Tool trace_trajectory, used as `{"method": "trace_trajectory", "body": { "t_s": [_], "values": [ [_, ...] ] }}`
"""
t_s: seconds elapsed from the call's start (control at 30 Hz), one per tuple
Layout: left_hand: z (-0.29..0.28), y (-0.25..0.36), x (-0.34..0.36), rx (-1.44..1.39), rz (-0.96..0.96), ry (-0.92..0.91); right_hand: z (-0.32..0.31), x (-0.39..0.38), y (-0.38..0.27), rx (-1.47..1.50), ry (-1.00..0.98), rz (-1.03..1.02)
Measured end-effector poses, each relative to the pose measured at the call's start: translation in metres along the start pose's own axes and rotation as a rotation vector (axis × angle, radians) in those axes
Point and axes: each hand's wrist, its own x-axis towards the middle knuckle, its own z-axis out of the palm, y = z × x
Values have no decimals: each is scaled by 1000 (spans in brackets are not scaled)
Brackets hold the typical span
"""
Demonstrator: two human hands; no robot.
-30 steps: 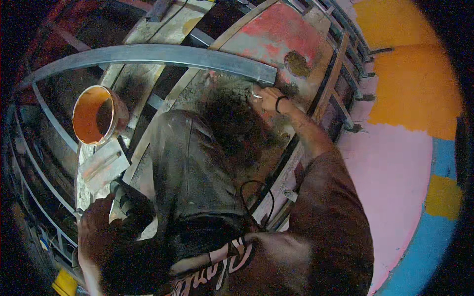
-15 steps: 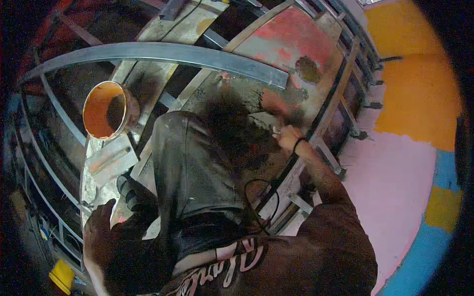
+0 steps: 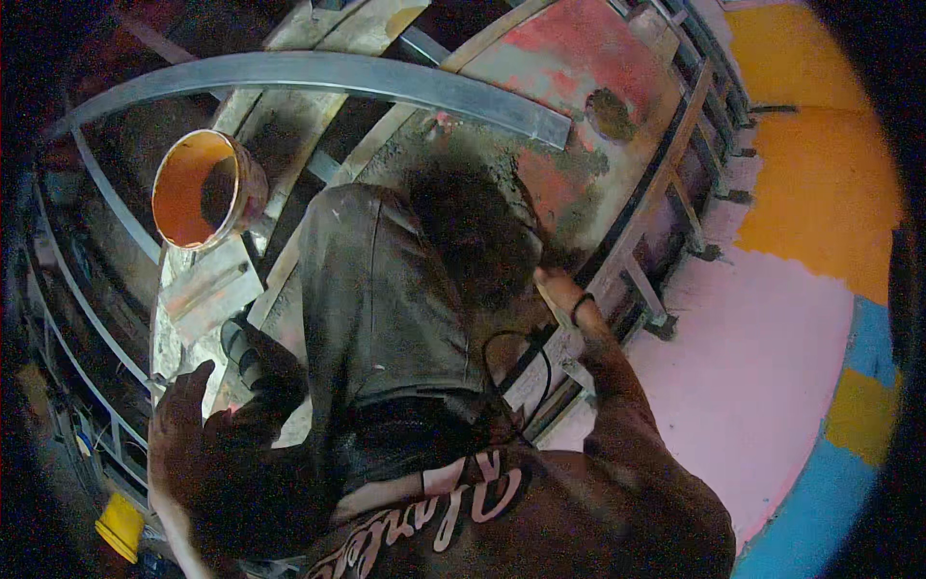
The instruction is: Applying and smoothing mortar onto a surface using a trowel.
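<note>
My right hand (image 3: pixel 564 294) grips a scraper, its blade (image 3: pixel 526 232) hard to make out in shadow, over a dark, smeared panel (image 3: pixel 569 203) with red patches, beside my raised knee. At lower left my left hand (image 3: pixel 188 415) is in shadow with fingers apart and nothing visible in it, near a pale strip (image 3: pixel 174 357) and my shoe (image 3: pixel 246 352). On that strip are an orange-lined bucket (image 3: pixel 193 188) and, just below it, a flat metal trowel (image 3: pixel 212 294).
A curved steel beam (image 3: pixel 309 72) crosses above the work. Steel framework (image 3: pixel 96 376) with dark gaps runs along the left, more bars (image 3: pixel 704 145) at right. Beyond lies a painted orange, pink and blue surface (image 3: pixel 752 367). A yellow object (image 3: pixel 121 526) sits at lower left.
My right hand with the scraper has moved from just under the beam's end down toward me along the panel. My left hand stays at lower left. The view has shifted slightly.
</note>
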Motion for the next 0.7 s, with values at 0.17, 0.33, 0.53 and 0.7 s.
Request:
{"method": "trace_trajectory", "body": {
  "t_s": [0.17,0.33,0.53,0.7],
  "values": [
    [10,-13,12,71,53,55,-33,-24,0,257,30,12],
    [18,-22,28,-157,69,-16,10,63,-13,460,-53,68],
    [16,-39,36,3,6,-25,81,-15,62,489,-79,12],
    [16,-41,28,-94,22,-39,120,-81,94,685,-142,176]
  ]
}}
